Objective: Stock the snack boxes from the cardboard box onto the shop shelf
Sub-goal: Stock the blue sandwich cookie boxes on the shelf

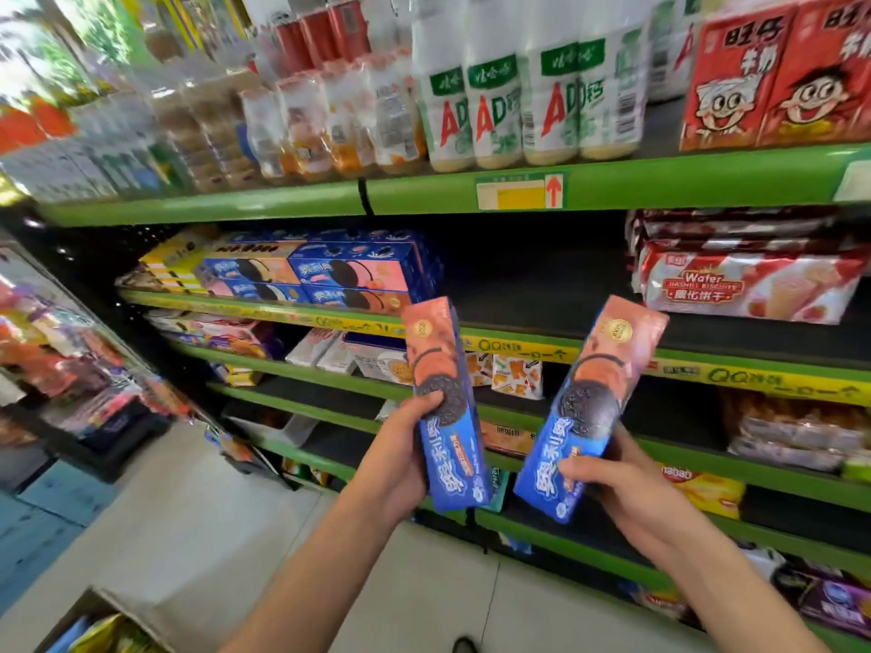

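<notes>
1. Fingers of the left hand curl round the lower end of a biscuit box, thumb on its front over the printed dark cookie.
2. Fingers of the right hand wrap the lower end of a second biscuit box the same way, thumb across its blue part.
3. Both boxes stand nearly upright, side by side and apart, held in the air in front of the green shelf; the right one leans a little to the right.
4. On that shelf, to the left, lie stacked cookie boxes of a similar blue and pink look, with a dark bare stretch beside them.
5. Further right on the same level sit red wafer packs.
6. One level up stand white drink bottles and red milk cartons.
7. At the bottom left corner, an open cardboard box rests on the floor with blurred packets inside.
</notes>
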`<move>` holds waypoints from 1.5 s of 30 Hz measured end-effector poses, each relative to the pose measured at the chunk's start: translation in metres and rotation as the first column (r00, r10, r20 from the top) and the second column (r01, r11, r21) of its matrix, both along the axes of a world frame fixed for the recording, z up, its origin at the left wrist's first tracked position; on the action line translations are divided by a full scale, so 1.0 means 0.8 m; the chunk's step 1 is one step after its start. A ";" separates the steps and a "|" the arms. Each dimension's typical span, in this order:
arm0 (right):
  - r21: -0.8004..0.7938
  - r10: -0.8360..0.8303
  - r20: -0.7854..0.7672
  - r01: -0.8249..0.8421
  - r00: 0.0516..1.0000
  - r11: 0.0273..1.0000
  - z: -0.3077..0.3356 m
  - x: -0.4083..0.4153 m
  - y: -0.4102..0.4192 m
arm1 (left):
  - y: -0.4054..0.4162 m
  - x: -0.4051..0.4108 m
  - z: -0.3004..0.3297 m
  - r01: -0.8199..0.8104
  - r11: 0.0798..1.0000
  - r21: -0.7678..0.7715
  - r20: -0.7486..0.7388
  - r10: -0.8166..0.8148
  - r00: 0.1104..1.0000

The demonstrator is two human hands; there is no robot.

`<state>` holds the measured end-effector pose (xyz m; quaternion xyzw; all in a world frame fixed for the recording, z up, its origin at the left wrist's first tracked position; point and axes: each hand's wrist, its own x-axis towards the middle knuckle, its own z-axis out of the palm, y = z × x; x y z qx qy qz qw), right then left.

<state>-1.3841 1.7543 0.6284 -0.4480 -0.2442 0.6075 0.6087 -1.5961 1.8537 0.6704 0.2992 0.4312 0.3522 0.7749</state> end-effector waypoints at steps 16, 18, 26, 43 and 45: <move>0.006 0.084 -0.105 -0.084 0.991 0.996 0.009 0.002 0.004 | 0.063 0.020 0.074 0.603 0.720 0.344 -0.595 -0.329 0.733; 0.014 0.095 -0.228 -0.094 0.969 0.995 0.006 -0.009 0.003 | 0.067 0.037 0.087 0.695 0.629 0.347 -0.704 -0.315 0.636; -0.010 0.063 -0.381 -0.072 0.922 0.997 0.004 -0.032 -0.006 | 0.067 0.075 0.099 0.754 0.553 0.355 -0.631 -0.453 0.630; -0.045 -0.033 -0.437 0.015 0.899 0.999 0.005 -0.041 -0.019 | 0.056 0.096 0.105 0.822 0.522 0.227 -0.703 -0.497 0.509; -0.049 -0.040 -0.447 0.020 0.894 0.999 0.006 -0.041 -0.021 | 0.056 0.100 0.106 0.832 0.518 0.197 -0.737 -0.481 0.474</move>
